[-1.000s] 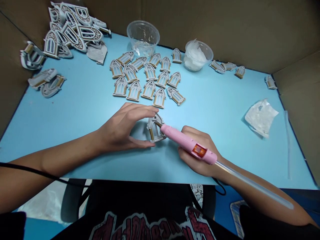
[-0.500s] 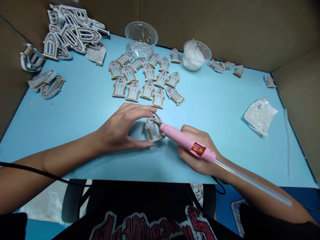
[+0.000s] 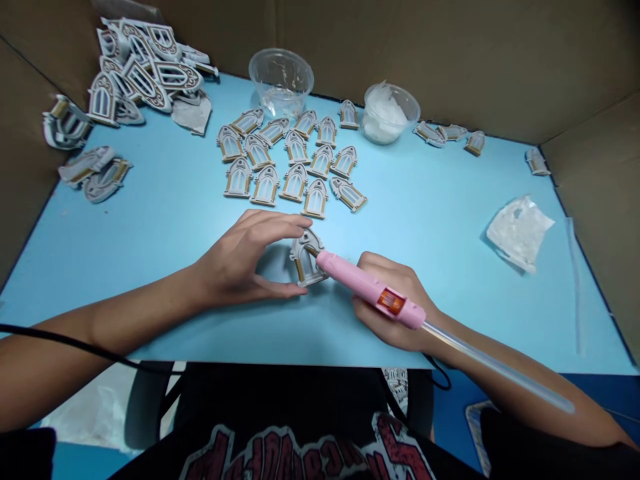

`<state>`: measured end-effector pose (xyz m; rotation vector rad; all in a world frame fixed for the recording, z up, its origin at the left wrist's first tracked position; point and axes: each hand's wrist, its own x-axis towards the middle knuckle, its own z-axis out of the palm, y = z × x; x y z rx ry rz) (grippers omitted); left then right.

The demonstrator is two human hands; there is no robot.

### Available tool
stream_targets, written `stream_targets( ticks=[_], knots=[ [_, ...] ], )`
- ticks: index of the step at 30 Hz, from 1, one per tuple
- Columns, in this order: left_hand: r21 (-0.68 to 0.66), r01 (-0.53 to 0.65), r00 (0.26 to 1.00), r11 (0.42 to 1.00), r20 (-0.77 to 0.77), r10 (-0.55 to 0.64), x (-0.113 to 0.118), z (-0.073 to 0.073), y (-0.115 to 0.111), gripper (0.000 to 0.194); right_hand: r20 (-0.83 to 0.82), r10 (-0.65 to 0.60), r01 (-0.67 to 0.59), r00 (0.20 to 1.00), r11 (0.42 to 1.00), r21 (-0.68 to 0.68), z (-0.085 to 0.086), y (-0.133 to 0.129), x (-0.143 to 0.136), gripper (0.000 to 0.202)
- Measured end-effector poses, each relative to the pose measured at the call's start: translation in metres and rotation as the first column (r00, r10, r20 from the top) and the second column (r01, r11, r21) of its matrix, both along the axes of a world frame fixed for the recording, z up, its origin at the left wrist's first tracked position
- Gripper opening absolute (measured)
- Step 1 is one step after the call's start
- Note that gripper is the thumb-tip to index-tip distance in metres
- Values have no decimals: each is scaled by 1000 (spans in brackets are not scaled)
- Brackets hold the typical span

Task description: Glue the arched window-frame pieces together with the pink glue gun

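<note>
Between the thumb and fingers of my left hand [image 3: 245, 260] is a small arched window piece [image 3: 304, 265], white-grey with gold sides, held upright near the table's front. My right hand [image 3: 393, 293] is wrapped round a pink hot glue gun [image 3: 350, 277] with a clear glue stick [image 3: 490, 363] sticking out of its back end. The gun's metal nozzle is at the upper part of the window piece; whether it touches cannot be made out. Just beyond my left hand, several similar arched window pieces [image 3: 295, 181] lie in loose rows.
Larger arched frames [image 3: 143, 77] are heaped at the back left. Two clear plastic tubs stand at the back, one [image 3: 281, 70] with scraps, the other [image 3: 387, 117] with white material. A torn white sheet [image 3: 520, 233] and a clear stick [image 3: 575, 287] lie right. Cardboard walls [image 3: 450, 53] enclose the table.
The glue gun has shifted slightly left, its nozzle still at the upper part of the window piece. My left hand keeps its hold. The whole view has moved a little.
</note>
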<state>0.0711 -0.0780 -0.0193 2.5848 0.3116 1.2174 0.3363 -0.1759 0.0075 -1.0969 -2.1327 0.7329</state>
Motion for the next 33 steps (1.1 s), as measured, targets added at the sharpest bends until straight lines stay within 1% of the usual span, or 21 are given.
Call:
stream_targets(
  ticks=[6,10,15,18,22,27,31,33],
  knots=[
    [-16,-18,1000,1000,-5,18,1,-1,1,90,-4,-26,26,1000,1000,7,-2,-1,1,25],
    [-21,-14,1000,1000,-4,14,1,0,1,91,-1,-7,7,1000,1000,24,-1,-1,1,23],
    [-62,-10,1000,998,-19,9,-1,0,0,92,15,-9,8,1000,999,54,-1,0,0,26],
    [-53,-17,1000,998,-14,17,-1,1,-1,93,13,-18,17,1000,998,53,0,0,0,26],
    [-55,-12,1000,998,-22,11,0,1,-1,89,32,11,-13,999,997,72,1,1,0,26],
    [-73,-22,1000,997,-22,20,-1,1,0,90,21,-19,18,1000,998,60,0,0,0,29],
    [-21,-2,1000,1000,3,2,0,1,1,91,9,4,-4,1000,998,65,-1,0,1,28],
    [-38,-2,1000,999,-1,2,0,1,2,89,9,12,-12,1000,997,72,-1,0,1,28]
  ],
)
